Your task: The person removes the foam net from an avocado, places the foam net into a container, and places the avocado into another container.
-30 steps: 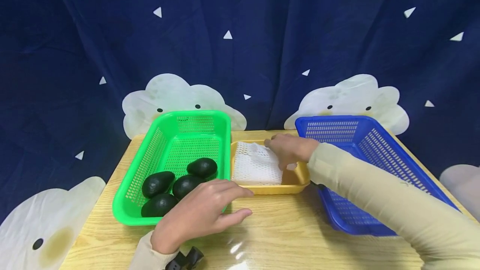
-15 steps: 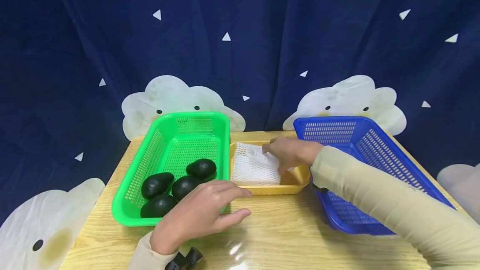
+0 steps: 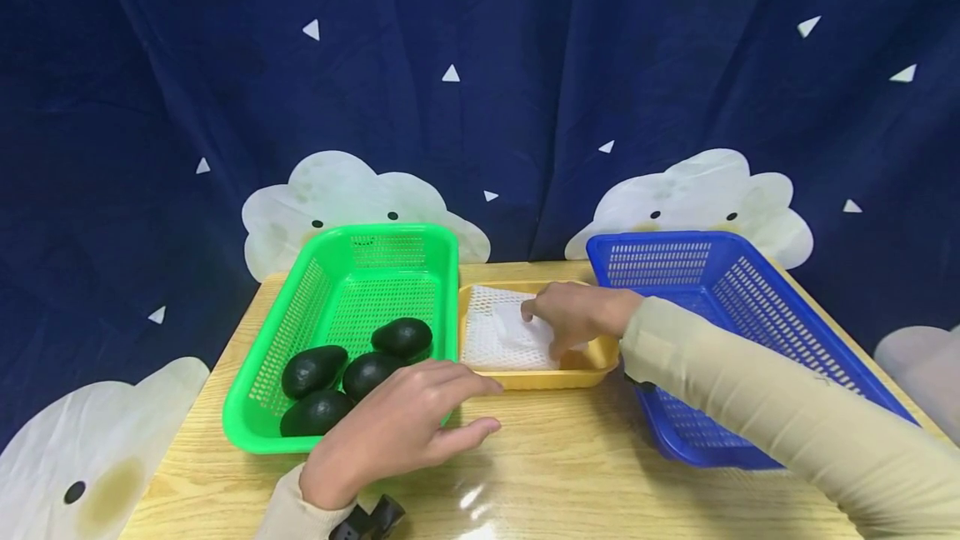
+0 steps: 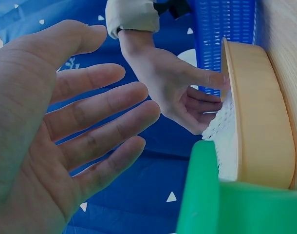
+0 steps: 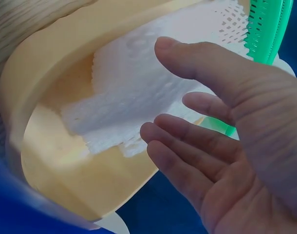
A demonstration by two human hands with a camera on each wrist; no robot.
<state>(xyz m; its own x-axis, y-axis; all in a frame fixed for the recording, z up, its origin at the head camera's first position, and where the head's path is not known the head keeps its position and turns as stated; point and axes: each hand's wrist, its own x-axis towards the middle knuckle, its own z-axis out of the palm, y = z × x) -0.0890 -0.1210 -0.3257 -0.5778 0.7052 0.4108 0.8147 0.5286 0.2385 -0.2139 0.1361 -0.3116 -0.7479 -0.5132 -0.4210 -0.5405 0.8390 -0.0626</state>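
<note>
White foam fruit nets (image 3: 487,344) lie flat in a small yellow basket (image 3: 543,381) at the middle of the table. Over their right part is my right hand (image 3: 577,313), fingers bent downward. In the right wrist view its thumb and fingers (image 5: 187,151) stand apart with nothing pinched between them, close above the nets (image 5: 134,73); whether a fingertip touches them I cannot tell. My left hand (image 3: 408,415) hovers by the near right corner of the green basket (image 3: 243,423), its fingers loosely extended and holding nothing. Several dark avocados (image 3: 315,369) sit in that basket's near end, partly hidden by this hand.
To the right stands a blue basket (image 3: 667,261), partly covered by the right sleeve. The yellow basket sits between the green and blue ones. Bare wooden table (image 3: 555,457) shows in front, and a dark blue curtain (image 3: 525,107) hangs behind.
My right hand has shifted slightly over the nets, and their upper layer lies differently beneath the fingers. My left hand and the avocados have stayed in place.
</note>
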